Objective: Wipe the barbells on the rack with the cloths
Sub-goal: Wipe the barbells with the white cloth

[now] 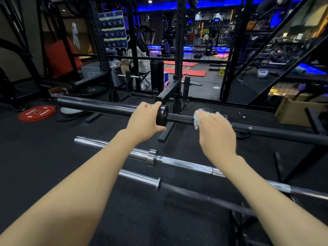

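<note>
top barbell: matt black metal | middle barbell: shiny chrome | cloth: pale, fluffy

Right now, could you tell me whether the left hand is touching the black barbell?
Touching. The head view shows the left hand gripping the black barbell at its collar, fingers curled over the top and thumb underneath.
</note>
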